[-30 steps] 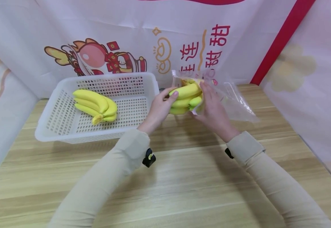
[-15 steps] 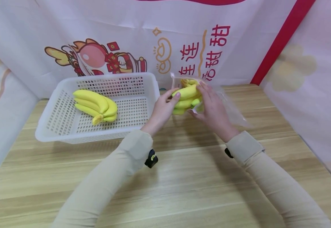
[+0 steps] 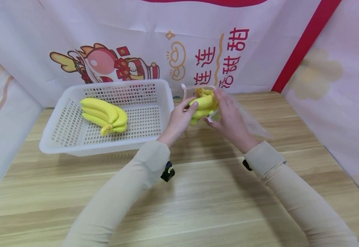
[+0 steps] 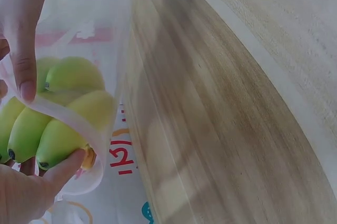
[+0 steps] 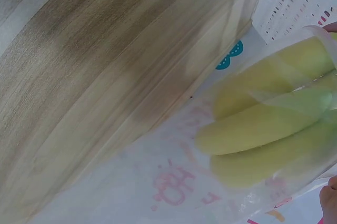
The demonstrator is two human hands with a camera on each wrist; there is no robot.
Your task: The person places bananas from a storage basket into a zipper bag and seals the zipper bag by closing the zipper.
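Watching remotely, I have the white basket (image 3: 74, 150) just beside the left hand (image 3: 179, 118), on its outer side, with a second bunch (image 3: 105, 113) of yellow bananas lying in it. The printed cloth (image 3: 130, 24) rises just behind both hands, and the bare table (image 3: 198, 199) stretches towards me in front of them. What gets in the way of the left fingers is the bag's pale lip, which curves across the fruit.

The held bananas (image 3: 205, 101) sit between the two hands, partly inside the clear bag (image 3: 250, 123). I see the left hand gripping them, thumb on top, while the right hand (image 3: 232, 118) holds the bag by its mouth, the rest of the plastic trailing out past that hand. Their long axis runs from the mouth into the bag: some dark-tipped green ends face the left hand, and rounded ends lie deeper inside. How many bunches are in there I can't tell.
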